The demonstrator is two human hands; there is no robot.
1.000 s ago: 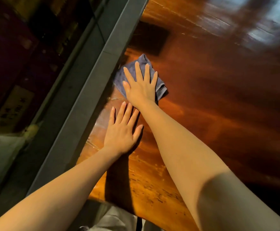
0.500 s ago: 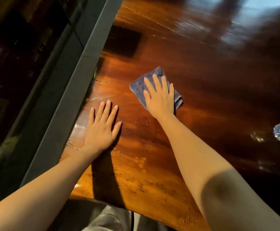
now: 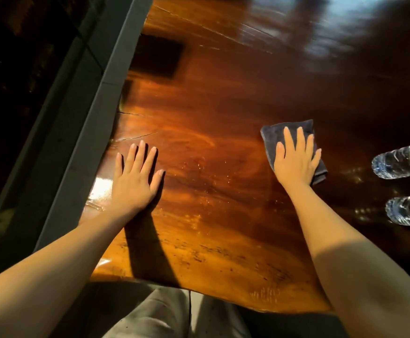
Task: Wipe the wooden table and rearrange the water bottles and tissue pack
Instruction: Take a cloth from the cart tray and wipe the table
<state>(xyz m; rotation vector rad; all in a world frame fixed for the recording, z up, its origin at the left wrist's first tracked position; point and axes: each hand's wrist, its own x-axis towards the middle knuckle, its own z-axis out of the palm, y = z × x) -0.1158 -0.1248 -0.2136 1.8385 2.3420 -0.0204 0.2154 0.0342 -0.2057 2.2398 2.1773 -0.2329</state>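
Wooden counter [image 3: 223,93], glossy | right hand [image 3: 296,164] fingers flat on grey cloth [image 3: 272,131] | water bottles [image 3: 399,164] just beyond little finger | left hand [image 3: 133,181] flat, splayed, empty.

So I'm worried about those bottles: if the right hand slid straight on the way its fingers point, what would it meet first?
Probably nothing: the right hand, flat on the grey cloth, points up the bare wooden table. The water bottles stand off to its right.

Right hand [image 3: 295,162] pressed flat on a folded grey-blue cloth [image 3: 286,129] atop the glossy reddish-brown wooden table [image 3: 223,98]; left hand [image 3: 135,180] flat near its left edge; two clear plastic water bottles [image 3: 401,162] at right.
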